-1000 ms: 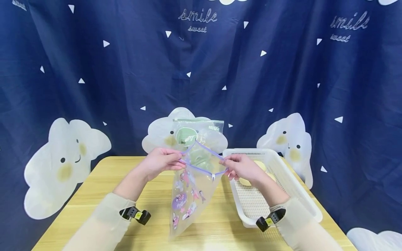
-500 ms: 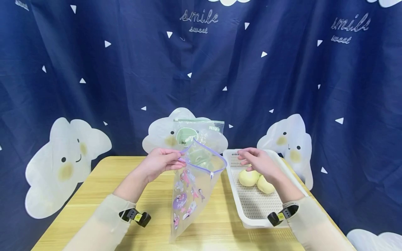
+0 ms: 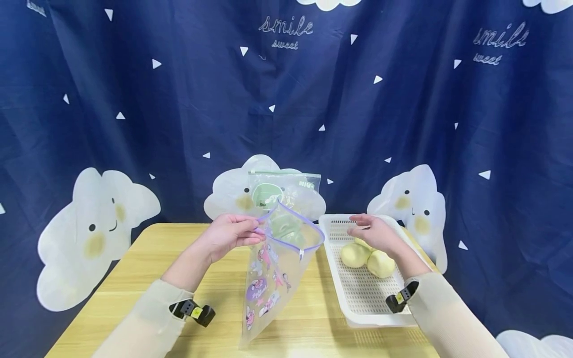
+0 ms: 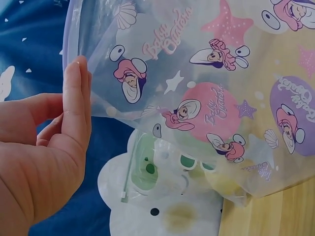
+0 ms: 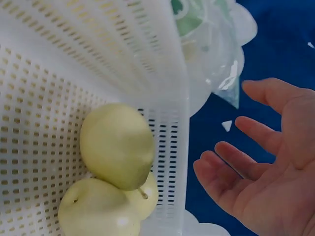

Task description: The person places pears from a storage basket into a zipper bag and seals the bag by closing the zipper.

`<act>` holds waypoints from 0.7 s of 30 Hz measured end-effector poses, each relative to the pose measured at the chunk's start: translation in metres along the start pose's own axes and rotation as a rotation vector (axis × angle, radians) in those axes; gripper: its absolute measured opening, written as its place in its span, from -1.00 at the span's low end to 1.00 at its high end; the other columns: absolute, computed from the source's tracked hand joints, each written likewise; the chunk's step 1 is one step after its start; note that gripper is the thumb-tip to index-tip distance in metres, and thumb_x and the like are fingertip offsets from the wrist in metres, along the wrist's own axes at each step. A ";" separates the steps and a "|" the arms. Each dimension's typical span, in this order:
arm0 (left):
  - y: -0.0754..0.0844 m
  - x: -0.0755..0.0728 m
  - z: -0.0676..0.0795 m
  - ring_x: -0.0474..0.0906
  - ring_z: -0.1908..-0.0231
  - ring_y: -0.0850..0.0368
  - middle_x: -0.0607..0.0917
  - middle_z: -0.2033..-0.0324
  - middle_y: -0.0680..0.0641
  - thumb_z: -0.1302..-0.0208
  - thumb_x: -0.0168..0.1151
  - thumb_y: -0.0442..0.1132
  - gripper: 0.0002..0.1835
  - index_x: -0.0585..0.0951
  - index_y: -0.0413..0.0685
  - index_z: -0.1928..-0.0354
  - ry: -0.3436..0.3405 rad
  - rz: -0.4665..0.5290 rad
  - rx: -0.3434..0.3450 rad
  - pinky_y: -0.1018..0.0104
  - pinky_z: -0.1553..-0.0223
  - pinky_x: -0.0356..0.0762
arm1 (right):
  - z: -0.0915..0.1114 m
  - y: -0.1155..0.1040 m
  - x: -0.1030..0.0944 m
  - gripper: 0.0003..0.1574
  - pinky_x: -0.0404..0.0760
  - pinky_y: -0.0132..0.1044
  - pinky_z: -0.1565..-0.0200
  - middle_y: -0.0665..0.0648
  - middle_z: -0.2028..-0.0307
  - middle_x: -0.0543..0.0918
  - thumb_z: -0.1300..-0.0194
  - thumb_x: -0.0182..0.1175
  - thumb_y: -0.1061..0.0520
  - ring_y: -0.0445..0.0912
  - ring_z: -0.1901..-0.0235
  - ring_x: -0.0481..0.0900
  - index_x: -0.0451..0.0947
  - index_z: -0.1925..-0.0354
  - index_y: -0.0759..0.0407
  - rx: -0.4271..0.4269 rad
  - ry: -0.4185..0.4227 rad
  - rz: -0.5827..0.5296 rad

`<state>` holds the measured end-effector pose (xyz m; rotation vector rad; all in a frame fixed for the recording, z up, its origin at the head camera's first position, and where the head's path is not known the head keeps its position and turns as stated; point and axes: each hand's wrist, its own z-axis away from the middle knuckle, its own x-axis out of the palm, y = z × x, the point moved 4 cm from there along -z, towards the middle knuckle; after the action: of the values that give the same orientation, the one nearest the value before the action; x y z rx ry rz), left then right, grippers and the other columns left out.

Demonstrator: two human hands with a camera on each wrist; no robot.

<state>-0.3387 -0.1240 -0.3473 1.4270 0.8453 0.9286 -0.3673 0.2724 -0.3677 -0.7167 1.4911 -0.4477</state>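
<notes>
With the left hand (image 3: 230,233), pinching the zip bag (image 3: 273,278) by its rim at six o'clock, apparently making its mouth gape; with the right hand (image 3: 375,233), fingers parted, holding nothing, hovering near pale fruits (image 3: 353,255) toward four o'clock, presumably corralled by the slotted basket (image 3: 351,318).

Your left arm (image 3: 139,315) reaches forward and inward | your left hand (image 3: 230,236) pinches, fingers nearly straight and together, thumb tip apparently hidden behind them | your right arm (image 3: 454,315) reaches forward, angled inward | your right hand (image 3: 378,233) hangs relaxed, fingers spaced and softly bent | both hands well apart
</notes>
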 end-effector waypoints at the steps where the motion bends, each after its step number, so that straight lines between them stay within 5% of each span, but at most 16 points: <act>1: 0.000 0.000 0.000 0.87 0.20 0.23 0.87 0.25 -0.04 -0.68 0.09 -0.42 -0.55 0.44 -0.70 -0.39 0.000 0.003 -0.003 0.37 -0.01 0.83 | -0.002 0.001 0.001 -0.22 0.63 0.24 -0.39 0.53 -0.45 0.53 -0.53 0.34 -0.06 0.39 -0.34 0.65 0.47 -0.52 0.30 -0.011 -0.013 0.027; 8: -0.001 -0.001 0.000 0.87 0.20 0.22 0.87 0.24 -0.04 -0.68 0.08 -0.41 -0.54 0.42 -0.70 -0.40 -0.003 0.017 -0.006 0.37 -0.01 0.84 | -0.014 0.003 0.011 -0.07 0.46 0.37 -0.51 0.52 -0.42 0.56 -0.31 0.53 0.06 0.46 -0.42 0.53 0.45 -0.53 0.32 -0.137 -0.092 0.235; 21: -0.001 -0.001 -0.003 0.87 0.20 0.21 0.87 0.26 -0.03 -0.68 0.09 -0.40 -0.54 0.45 -0.67 -0.40 0.008 0.012 -0.017 0.36 -0.01 0.84 | -0.010 0.012 0.035 0.06 0.57 0.35 -0.38 0.59 -0.59 0.28 0.06 0.52 0.40 0.63 -0.47 0.32 0.61 -0.47 0.04 -0.048 -0.307 0.552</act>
<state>-0.3422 -0.1238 -0.3488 1.4158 0.8332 0.9490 -0.3774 0.2554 -0.4009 -0.3623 1.3379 0.1158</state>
